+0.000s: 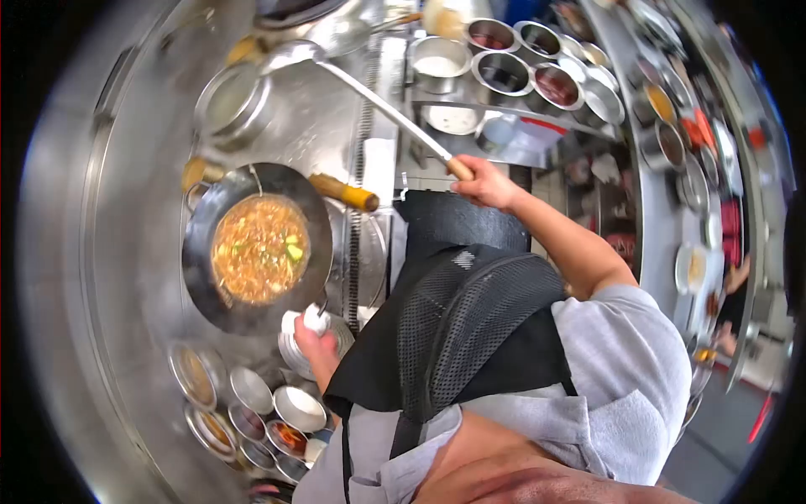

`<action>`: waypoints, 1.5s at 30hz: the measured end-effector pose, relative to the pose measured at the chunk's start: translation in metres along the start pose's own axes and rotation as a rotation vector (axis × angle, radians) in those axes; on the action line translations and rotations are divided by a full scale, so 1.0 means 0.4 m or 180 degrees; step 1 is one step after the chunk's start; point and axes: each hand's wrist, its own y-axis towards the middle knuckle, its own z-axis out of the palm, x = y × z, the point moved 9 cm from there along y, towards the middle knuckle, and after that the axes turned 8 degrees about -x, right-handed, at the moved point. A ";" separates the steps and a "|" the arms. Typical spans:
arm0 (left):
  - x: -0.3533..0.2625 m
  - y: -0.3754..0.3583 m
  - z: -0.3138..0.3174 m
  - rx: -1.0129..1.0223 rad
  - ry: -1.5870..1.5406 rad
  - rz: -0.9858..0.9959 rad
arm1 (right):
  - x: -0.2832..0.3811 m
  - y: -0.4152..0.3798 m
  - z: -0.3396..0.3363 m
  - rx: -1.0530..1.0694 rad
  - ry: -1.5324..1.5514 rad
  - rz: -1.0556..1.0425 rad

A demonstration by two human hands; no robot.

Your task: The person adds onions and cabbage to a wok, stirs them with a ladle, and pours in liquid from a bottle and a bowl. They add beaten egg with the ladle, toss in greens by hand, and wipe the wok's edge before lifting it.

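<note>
My right hand is closed round the wooden end of a long-handled ladle. The ladle's bowl lies up and to the left, beside a round metal pot. On the stove a dark wok holds noodles in brown broth with a few green pieces. At the wok's near edge my left hand is closed on a white cloth against the wok's handle, which is mostly hidden. A thick wooden handle with a yellow end lies beside the wok's rim.
Several metal seasoning pots stand on a shelf at the top. Metal bowls of ingredients crowd the lower left. A steel counter with pans runs along the right, where another person's arm shows.
</note>
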 end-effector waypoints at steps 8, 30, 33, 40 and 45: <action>0.092 -0.138 0.185 0.0620 0.0431 -0.0193 | -0.018 -0.303 -0.150 0.0146 0.0663 -0.0679; 0.810 -0.648 0.748 0.2963 0.1844 -0.1903 | -0.346 -1.151 -0.463 -0.2556 0.1647 -0.0076; 0.867 -0.687 0.751 0.3109 0.2103 -0.2070 | -0.385 -1.235 -0.449 -0.2971 0.2012 -0.0034; 0.952 -0.688 0.755 0.3207 0.2465 -0.1875 | -0.386 -1.246 -0.404 -0.3215 0.1654 0.0210; 0.944 -0.667 0.759 0.3211 0.2653 -0.1749 | -0.393 -1.179 -0.471 -0.3557 0.0284 0.1103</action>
